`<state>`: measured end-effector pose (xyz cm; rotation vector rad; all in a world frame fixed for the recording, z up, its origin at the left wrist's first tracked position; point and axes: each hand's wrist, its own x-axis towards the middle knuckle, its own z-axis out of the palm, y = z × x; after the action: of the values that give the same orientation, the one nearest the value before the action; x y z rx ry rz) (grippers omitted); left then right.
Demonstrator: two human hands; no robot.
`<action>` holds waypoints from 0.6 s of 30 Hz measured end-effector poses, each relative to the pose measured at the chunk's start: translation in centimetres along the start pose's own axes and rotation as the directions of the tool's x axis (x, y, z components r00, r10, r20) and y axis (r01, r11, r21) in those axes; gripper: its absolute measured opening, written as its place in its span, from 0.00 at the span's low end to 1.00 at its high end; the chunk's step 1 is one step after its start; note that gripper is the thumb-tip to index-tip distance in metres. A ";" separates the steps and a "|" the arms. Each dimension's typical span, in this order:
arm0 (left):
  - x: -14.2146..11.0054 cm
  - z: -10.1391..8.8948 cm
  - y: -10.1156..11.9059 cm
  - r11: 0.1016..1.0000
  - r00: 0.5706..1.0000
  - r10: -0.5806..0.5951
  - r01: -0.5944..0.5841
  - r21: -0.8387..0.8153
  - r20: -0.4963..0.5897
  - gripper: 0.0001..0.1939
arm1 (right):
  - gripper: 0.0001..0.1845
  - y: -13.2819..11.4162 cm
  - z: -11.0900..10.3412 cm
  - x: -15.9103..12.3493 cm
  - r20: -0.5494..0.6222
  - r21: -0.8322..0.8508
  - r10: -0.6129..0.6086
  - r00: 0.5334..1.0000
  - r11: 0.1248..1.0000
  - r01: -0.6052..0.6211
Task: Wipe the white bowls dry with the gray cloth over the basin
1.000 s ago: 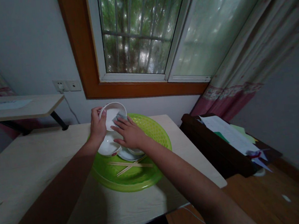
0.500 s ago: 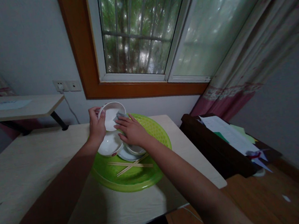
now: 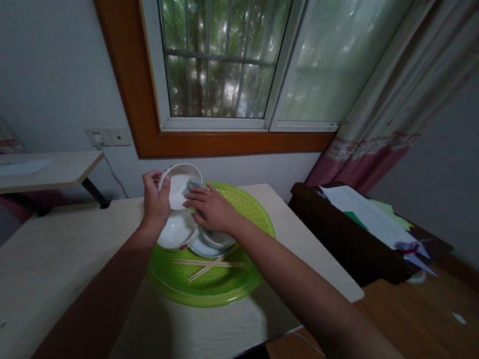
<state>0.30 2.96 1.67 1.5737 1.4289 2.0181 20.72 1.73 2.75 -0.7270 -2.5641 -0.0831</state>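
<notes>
My left hand (image 3: pixel 156 198) is closed round the left rim of a white bowl (image 3: pixel 176 192), which is tilted with its inside toward me above a green basin (image 3: pixel 213 299). With my right hand (image 3: pixel 213 207) I press a grey cloth (image 3: pixel 192 185) against the bowl's inner right side; the fingers partly cover it. Below, in the basin, sits a second white bowl (image 3: pixel 176 231). Another bowl (image 3: pixel 218 240) lies partly hidden under my right hand, beside a pale plate (image 3: pixel 202 248). Several wooden chopsticks (image 3: pixel 210 263) lie crossed in front of them.
The basin stands on a pale wooden table (image 3: pixel 120 310). A raised shelf (image 3: pixel 46 168) with a sheet of paper is at the left. Behind is a wall with sockets (image 3: pixel 107 137) and a barred window (image 3: pixel 227 47). Papers (image 3: pixel 370 216) lie on dark furniture at the right.
My right hand and the cloth have shifted slightly along the bowl's inner right side, and its fingers have drawn closer together. My left hand keeps the bowl in nearly the same place.
</notes>
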 end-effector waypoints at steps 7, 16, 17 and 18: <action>0.0 0.0 0.0 1.000 1.000 0.019 -0.019 -0.017 0.003 0.17 | 0.22 0.1 -0.1 0.0 0.000 -0.013 -0.016 1.000 1.000 0.016; 0.1 0.0 0.0 1.000 1.000 -0.006 0.006 0.005 0.018 0.18 | 0.21 -0.1 -0.4 0.1 0.021 -0.012 0.000 1.000 1.000 0.000; 0.1 0.0 0.0 1.000 1.000 -0.008 0.008 0.010 0.017 0.19 | 0.21 -0.1 -0.3 0.1 0.024 -0.012 0.002 1.000 1.000 -0.001; 0.1 0.0 -0.1 1.000 1.000 -0.007 0.007 0.012 0.015 0.19 | 0.21 -0.1 -0.3 0.1 0.023 -0.010 0.003 1.000 1.000 -0.003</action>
<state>0.20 3.05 1.71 1.5826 1.4419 1.9937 20.73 1.65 3.11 -0.7396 -2.5864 -0.0874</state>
